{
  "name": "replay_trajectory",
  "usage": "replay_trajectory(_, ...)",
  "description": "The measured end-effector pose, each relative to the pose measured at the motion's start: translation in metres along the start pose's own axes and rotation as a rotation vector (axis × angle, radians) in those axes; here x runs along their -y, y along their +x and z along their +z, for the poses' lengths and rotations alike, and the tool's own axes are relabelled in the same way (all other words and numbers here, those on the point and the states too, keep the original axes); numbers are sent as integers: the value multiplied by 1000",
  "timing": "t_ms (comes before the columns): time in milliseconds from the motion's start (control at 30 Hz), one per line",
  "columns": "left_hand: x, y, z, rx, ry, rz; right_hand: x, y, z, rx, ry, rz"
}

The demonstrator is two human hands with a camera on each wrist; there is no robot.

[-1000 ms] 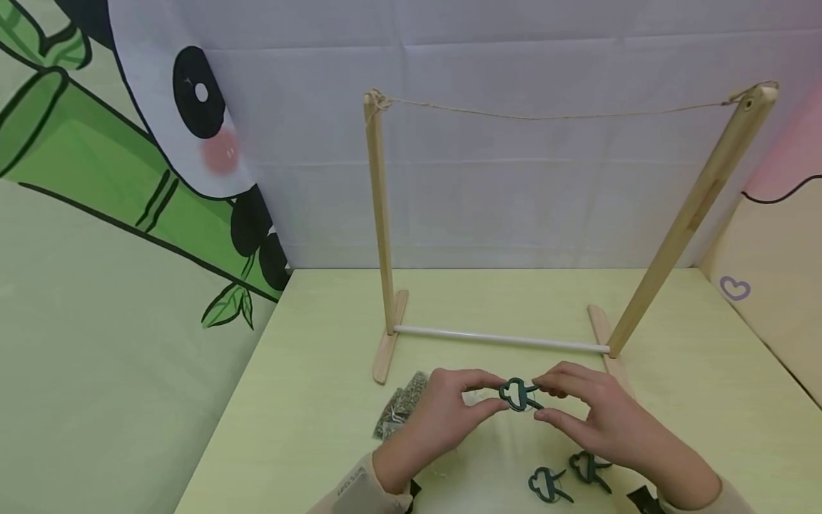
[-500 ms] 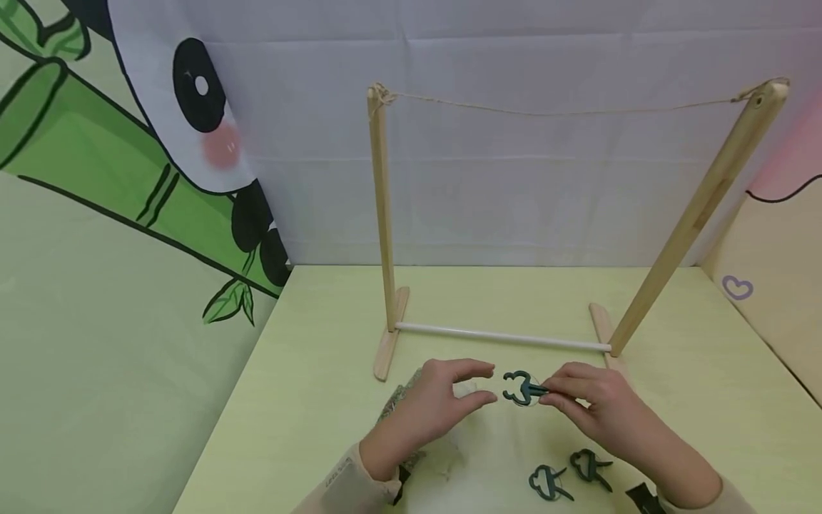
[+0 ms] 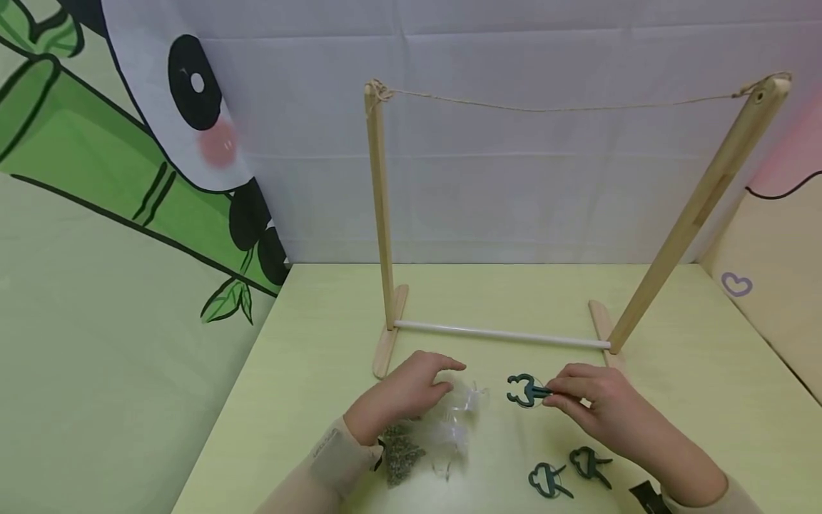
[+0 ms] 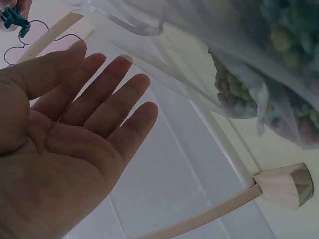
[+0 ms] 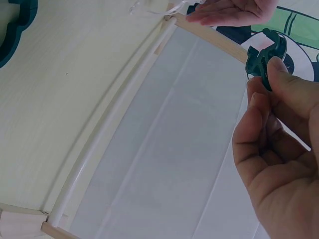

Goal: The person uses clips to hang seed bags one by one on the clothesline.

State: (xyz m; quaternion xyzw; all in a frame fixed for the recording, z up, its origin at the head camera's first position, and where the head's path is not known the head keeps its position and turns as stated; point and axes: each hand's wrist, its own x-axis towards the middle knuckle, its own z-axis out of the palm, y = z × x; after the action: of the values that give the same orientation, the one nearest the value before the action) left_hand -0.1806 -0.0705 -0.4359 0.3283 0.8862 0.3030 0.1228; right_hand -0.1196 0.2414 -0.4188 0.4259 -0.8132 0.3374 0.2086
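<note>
While the right hand (image 3: 594, 403) pinches a dark green clip (image 3: 525, 390) by its handles, the clip's rounded mouth faces left, toward the left hand (image 3: 404, 392). Squeezed at the tail like this, its two curved halves stand apart, which the head view shows as a gap on the left side. The right wrist view confirms the grip: thumb and forefinger close on the clip (image 5: 266, 57) at its narrow end, leaving the gripping end free.

That left hand lies flat and relaxed, fingers straight, holding nothing. It rests on or just above a clear bag (image 3: 449, 421) that lies crumpled on the worktop (image 3: 308, 371); whether the fingers press it I cannot tell. In the left wrist view the palm (image 4: 65, 144) is spread wide, and the bag (image 4: 259, 74) with its greenish contents hangs close to the lens. A darker, grainy sachet (image 3: 401, 450) lies just beside the wrist, near the sleeve.

Two more clips (image 3: 568, 471) lie side by side on the worktop near the right forearm, within easy reach and well apart from the one being held.

Behind both hands stands a wooden frame (image 3: 380, 214) of two uprights on flat feet, joined low down by a white rod (image 3: 501, 333) and at the top by a slack string (image 3: 565, 108). It faces the person squarely, so the string runs across above the work. A panda and bamboo print (image 3: 160, 143) covers the wall on the left.
</note>
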Motion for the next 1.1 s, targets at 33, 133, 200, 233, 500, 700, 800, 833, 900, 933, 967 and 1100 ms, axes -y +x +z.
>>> replay_trajectory(33, 1, 2, 0, 29, 18, 1, 0, 0, 0, 4, -1, 5)
replay_trajectory(133, 5, 9, -2, 91, 49, 0, 0, -1, -2, 20, -6, 25)
replay_trajectory(200, 7, 13, -2, 117, 56, -7, 0, -1, -2, 28, -6, 31)
replay_trajectory(233, 7, 14, -1, 128, 54, -13, 1, -2, -2, 31, -6, 33)
replay_trajectory(500, 10, 20, -1, 183, 47, -24, -1, -5, -4, 51, 3, 38)
replay_trajectory(700, 15, 25, 2, 222, 56, -23, -1, -5, -5, 58, -2, 43)
replay_trajectory(800, 17, 29, 5, 254, 62, -41, -1, -5, -6, 61, -8, 58)
replay_trajectory(833, 18, 29, 5, 266, 63, -43, -1, -5, -6, 61, -9, 60)
replay_trajectory(900, 19, 31, 6, 281, 64, -32, -1, -5, -6, 59, -10, 64)
replay_trajectory(933, 20, 32, 6, 282, 64, -19, 0, -5, -6, 57, -10, 63)
replay_trajectory(967, 21, 32, 7, 277, 60, -6, 0, -5, -7, 54, -8, 61)
replay_trajectory(1100, 24, 33, 6, 193, 22, 43, -1, -6, -8, 44, -2, 55)
